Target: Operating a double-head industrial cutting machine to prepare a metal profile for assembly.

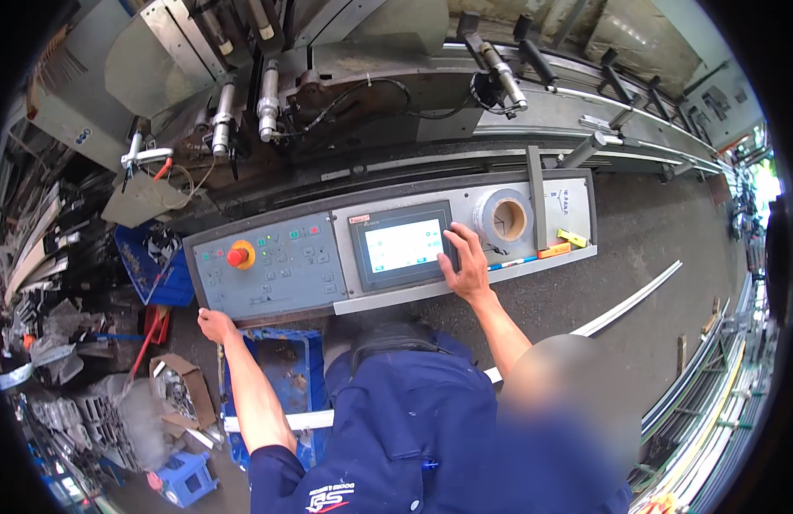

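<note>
In front of me is a long grey control panel (304, 224) with rows of small buttons and a red mushroom-shaped stop button (238, 256). My left hand (215, 326) has its fingers curled at the panel's lower left corner. Set into the panel is a lit touchscreen (404, 244). Over the screen's right edge lies my right hand (466, 265), fingers spread and holding nothing. Whether a fingertip presses the glass I cannot tell. Right of that hand, a roll of tape (505, 219) rests on the panel, near an orange marker (554, 250) and a yellow one (572, 237).
Behind the panel stands a machine with metal cylinders (269, 101) and rails. Blue crates (287, 360) and a cardboard box (182, 390) of metal parts sit at lower left. A long white profile (632, 300) runs at right, and a blurred person (568, 420) is close by.
</note>
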Available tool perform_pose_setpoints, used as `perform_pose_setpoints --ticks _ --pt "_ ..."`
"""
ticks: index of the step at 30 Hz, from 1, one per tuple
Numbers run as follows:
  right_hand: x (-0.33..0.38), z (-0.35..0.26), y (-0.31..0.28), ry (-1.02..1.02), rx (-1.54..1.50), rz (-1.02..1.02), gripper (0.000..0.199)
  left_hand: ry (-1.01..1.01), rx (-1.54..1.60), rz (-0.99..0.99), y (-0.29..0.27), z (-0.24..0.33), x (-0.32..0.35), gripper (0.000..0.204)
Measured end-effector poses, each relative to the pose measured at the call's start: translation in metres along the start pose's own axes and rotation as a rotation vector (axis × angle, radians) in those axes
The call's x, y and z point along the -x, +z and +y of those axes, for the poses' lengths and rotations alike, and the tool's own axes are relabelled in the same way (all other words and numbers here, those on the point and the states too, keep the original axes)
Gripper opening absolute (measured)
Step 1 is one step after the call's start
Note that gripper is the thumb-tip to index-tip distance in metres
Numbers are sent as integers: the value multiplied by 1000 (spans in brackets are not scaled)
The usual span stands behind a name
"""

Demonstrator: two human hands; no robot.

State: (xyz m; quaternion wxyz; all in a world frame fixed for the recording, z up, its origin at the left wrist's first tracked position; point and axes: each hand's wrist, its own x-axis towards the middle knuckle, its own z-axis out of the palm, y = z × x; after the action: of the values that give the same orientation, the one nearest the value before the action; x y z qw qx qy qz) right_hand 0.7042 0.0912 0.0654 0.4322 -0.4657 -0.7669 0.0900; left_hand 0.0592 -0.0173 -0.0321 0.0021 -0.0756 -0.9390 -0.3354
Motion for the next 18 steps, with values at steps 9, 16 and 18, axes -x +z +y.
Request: perform_pose_setpoints --ticks 9,16,18 --pt "2 25 8 139 23 36 44 -433 -102 170 27 56 29 64" --pt "-3 25 4 172 -3 108 44 -110 -594 -71 34 29 -6 44" --pt "7 31 4 181 11 96 43 1 -637 -82 33 24 -2 36"
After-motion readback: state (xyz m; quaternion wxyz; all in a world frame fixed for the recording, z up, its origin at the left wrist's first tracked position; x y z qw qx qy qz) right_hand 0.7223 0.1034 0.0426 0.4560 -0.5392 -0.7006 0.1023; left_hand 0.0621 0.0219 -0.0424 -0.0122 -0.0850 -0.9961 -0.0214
